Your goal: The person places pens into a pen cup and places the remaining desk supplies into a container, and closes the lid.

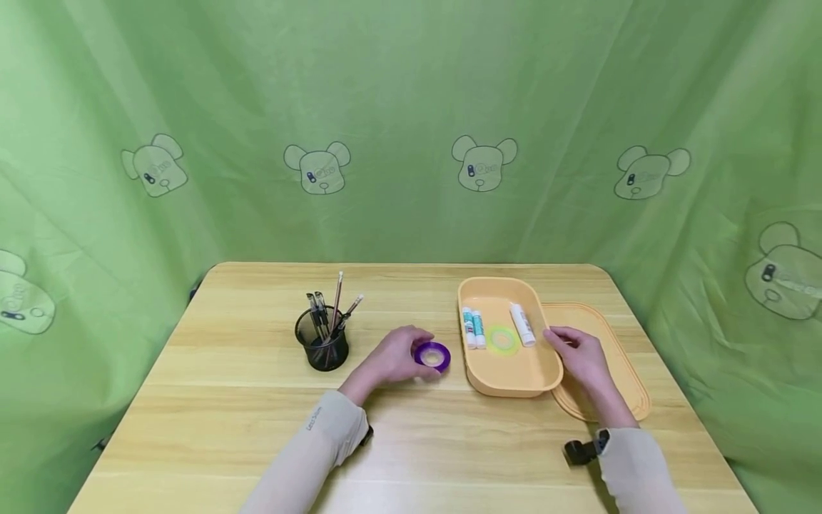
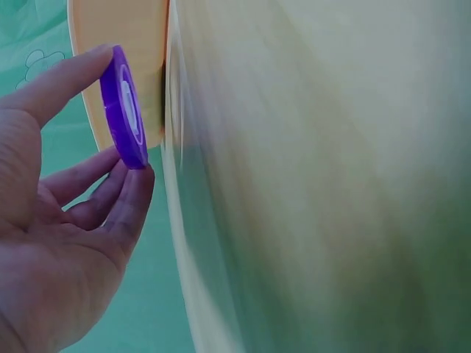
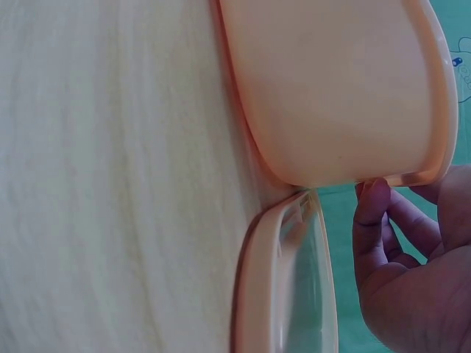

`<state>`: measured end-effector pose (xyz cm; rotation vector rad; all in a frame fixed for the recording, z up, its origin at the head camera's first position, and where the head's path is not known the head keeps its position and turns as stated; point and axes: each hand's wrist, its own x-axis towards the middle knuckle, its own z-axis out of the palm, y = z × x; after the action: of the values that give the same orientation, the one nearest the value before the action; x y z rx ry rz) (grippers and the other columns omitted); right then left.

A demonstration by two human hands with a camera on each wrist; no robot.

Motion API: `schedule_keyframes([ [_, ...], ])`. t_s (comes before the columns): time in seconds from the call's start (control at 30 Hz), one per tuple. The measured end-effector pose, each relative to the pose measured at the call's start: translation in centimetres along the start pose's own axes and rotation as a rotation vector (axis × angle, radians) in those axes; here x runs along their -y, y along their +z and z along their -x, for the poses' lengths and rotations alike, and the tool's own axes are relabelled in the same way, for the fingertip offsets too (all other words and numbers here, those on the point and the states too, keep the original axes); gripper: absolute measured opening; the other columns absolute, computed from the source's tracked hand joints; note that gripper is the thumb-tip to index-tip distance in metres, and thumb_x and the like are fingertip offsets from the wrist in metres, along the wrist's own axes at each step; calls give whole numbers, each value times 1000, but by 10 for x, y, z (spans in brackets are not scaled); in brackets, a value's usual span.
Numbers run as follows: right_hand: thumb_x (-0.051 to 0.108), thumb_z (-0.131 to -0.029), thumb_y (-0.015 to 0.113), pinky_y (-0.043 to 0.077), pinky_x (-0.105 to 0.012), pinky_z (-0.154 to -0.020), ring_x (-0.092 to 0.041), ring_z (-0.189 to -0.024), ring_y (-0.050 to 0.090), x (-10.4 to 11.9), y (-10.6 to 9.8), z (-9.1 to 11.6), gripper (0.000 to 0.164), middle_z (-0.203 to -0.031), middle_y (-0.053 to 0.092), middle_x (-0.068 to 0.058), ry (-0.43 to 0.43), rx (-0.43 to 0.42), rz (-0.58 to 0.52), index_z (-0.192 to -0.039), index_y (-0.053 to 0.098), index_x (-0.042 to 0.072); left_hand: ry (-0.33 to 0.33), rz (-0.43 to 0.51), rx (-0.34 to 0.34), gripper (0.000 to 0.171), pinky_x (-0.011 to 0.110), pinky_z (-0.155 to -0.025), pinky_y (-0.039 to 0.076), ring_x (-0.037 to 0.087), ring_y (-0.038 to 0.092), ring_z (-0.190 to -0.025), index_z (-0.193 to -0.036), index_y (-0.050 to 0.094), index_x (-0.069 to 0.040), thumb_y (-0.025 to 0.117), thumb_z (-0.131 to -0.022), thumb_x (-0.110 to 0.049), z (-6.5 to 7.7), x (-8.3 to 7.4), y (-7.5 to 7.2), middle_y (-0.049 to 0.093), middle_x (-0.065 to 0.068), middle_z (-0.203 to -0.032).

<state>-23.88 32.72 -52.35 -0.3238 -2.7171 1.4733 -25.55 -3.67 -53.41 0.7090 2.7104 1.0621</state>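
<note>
My left hand (image 1: 399, 357) pinches a purple roll of tape (image 1: 432, 356) between thumb and fingertips, just left of an orange plastic box (image 1: 507, 385). In the left wrist view the tape roll (image 2: 124, 110) is on edge, thumb on one side and fingers on the other. My right hand (image 1: 583, 355) holds the box's right rim; the right wrist view shows fingers (image 3: 374, 202) at that rim. Inside the box lie two glue sticks (image 1: 474, 328) side by side, a third white glue stick (image 1: 523, 325), and a yellow-green tape roll (image 1: 503, 340).
A black mesh pen cup (image 1: 326, 355) with several pens and pencils stands left of my left hand. The orange lid (image 1: 594, 328) lies on the table (image 1: 443, 457) to the right, partly under my right forearm. A green curtain (image 1: 398, 221) hangs behind the table.
</note>
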Motion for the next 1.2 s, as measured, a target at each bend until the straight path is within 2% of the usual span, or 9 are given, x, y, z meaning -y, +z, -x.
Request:
schedule_keyframes([
  [0.23, 51, -92, 57, 52, -17, -66, -6, -87, 53, 1, -1, 0, 61, -111, 59, -14, -7, -6, 9, -128, 59, 2, 27, 23, -64, 78, 33, -98, 46, 14, 56, -108, -130, 57, -14, 88, -63, -40, -2, -6, -2, 62, -3, -118],
  [0.5, 53, -91, 56, 53, -17, -66, -6, -86, 54, 1, 1, 2, 63, -112, 59, -14, 4, -2, 14, -127, 59, 2, 38, 88, -147, 73, 29, -93, 49, 9, 56, -103, -127, 60, -19, 87, -64, -43, -6, -16, -8, 61, -9, -113],
  [0.8, 52, -92, 55, 54, -18, -66, -6, -85, 55, 2, 1, 2, 63, -113, 58, -15, 4, 2, -9, -129, 58, 1, 74, 204, -154, 75, 37, -88, 54, 14, 60, -99, -126, 61, -17, 88, -62, -44, -10, -30, -9, 62, -6, -113],
  [0.93, 52, -92, 54, 54, -18, -67, -5, -86, 55, 2, 0, 2, 63, -115, 58, -17, -1, 5, -7, -129, 58, 1, 75, 228, -157, 75, 35, -87, 55, 12, 60, -98, -125, 62, -18, 87, -61, -47, -13, -35, -9, 62, -8, -111],
  [1.2, 53, -92, 55, 53, -17, -68, -5, -88, 54, 1, 2, 3, 64, -118, 58, -17, 14, 13, -17, -128, 58, 1, 83, 183, -145, 73, 32, -87, 54, 7, 58, -97, -125, 62, -17, 88, -62, -44, -24, -49, -2, 61, -9, -110],
])
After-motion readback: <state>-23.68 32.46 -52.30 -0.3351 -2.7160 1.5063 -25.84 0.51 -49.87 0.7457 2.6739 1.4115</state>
